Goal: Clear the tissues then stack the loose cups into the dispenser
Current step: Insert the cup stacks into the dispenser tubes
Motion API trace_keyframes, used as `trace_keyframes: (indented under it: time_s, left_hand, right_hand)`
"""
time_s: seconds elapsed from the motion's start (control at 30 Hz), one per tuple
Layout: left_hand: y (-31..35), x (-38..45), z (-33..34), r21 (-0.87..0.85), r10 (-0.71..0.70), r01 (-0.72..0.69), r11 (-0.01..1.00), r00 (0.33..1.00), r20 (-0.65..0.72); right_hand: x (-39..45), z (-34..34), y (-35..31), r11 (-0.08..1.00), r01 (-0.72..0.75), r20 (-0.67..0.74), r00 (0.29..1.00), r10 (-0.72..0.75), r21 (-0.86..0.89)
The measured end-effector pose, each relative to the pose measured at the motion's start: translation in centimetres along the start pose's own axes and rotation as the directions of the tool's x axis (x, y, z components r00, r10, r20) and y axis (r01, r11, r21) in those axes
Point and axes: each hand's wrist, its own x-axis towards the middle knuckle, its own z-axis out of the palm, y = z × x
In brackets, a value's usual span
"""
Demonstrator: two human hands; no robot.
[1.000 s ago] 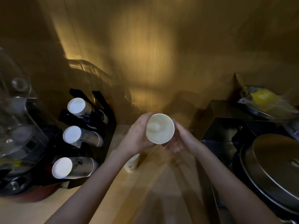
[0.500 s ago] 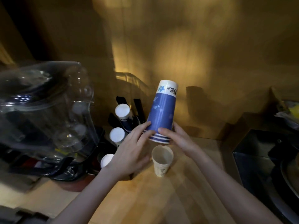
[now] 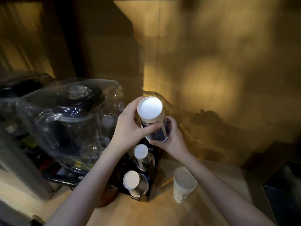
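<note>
A stack of blue-and-white paper cups [image 3: 150, 111], white bottom toward me, is held over the top slot of the black cup dispenser [image 3: 153, 181]. My left hand [image 3: 128, 128] grips the stack's side and my right hand [image 3: 169, 137] holds its lower rim. Two more cup stacks [image 3: 140, 151] [image 3: 131, 179] sit in the dispenser's lower slots. One loose paper cup [image 3: 183, 185] stands upright on the wooden counter [image 3: 203, 207], right of the dispenser. No tissues are visible.
A large clear glass jar with a lid [image 3: 68, 121] stands left of the dispenser, close to my left arm. A dark metal unit [image 3: 283, 190] sits at the right edge. A wooden wall [image 3: 211, 62] rises behind.
The view has swung left and both hands have carried the cup stack from above the loose cup over to the dispenser's top slot, tilting its bottom toward me.
</note>
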Motion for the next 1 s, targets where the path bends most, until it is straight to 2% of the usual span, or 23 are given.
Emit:
trace_keyframes:
  time_s: [0.1,0.23,0.43,0.63,0.9,1.0]
  left_hand:
    - [-0.1,0.8,-0.6,0.077,0.013,-0.011,0.997,1.000,-0.024]
    - [-0.8,1.8,-0.7,0.097,0.001,0.002,0.995,0.999,-0.033]
    - [-2.5,2.8,0.0,0.145,-0.026,0.027,0.989,1.000,-0.008]
    - [-4.8,3.2,1.6,0.176,-0.065,0.057,0.983,0.997,0.043]
    - [-8.5,3.2,4.8,0.215,-0.207,0.183,0.959,0.974,0.092]
    - [-9.7,3.0,5.8,0.239,-0.245,0.214,0.947,0.963,0.111]
  right_hand:
    - [1.8,1.0,-0.1,1.000,0.020,-0.007,1.000,-0.019,0.023]
    - [3.9,2.3,0.4,0.998,0.020,-0.008,1.000,-0.020,0.055]
    - [5.6,3.5,2.8,0.996,-0.046,-0.021,0.999,0.048,0.075]
    - [5.6,3.8,4.8,0.994,-0.100,-0.027,0.995,0.098,-0.044]
    - [4.7,2.6,3.8,0.984,0.052,-0.137,0.988,-0.076,-0.170]
    - [4.8,2.4,3.8,0.960,0.117,-0.122,0.981,-0.152,-0.256]
